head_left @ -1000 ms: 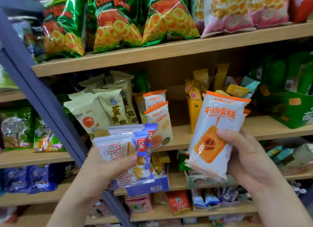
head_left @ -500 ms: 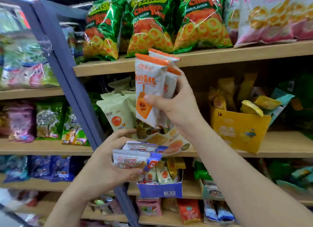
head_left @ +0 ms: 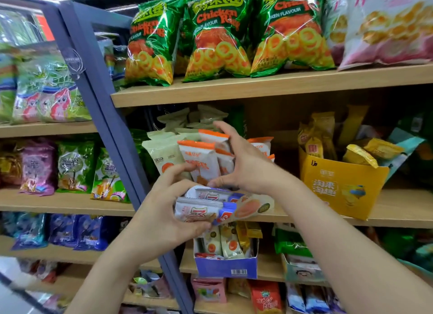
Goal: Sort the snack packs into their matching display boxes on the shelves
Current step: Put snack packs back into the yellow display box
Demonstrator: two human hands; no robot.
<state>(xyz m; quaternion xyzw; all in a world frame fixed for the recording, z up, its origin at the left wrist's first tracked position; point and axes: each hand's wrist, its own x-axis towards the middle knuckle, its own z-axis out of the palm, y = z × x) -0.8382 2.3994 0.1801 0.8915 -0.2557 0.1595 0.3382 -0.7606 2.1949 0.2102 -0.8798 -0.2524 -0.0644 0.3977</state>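
My left hand (head_left: 164, 222) grips a small stack of white-and-blue snack packs (head_left: 199, 208) in front of the middle shelf's edge. My right hand (head_left: 246, 166) is at the white cake packs with orange tops (head_left: 201, 159), which stand in a cream display box (head_left: 253, 205) on the middle shelf. Its fingers lie spread over the tops of the packs and its thumb reaches under the front one. Pale green egg-yolk packs (head_left: 164, 156) stand just left of them.
A yellow display box (head_left: 339, 187) with yellow packs stands to the right on the same shelf. A blue display box (head_left: 225, 266) sits one shelf down. Green chicken-ring bags (head_left: 218, 37) fill the top shelf. A blue upright post (head_left: 100, 98) divides the shelving.
My right hand has come down with the orange-topped packs and set them among the matching packs on the middle shelf. My left hand has risen slightly with its stack.
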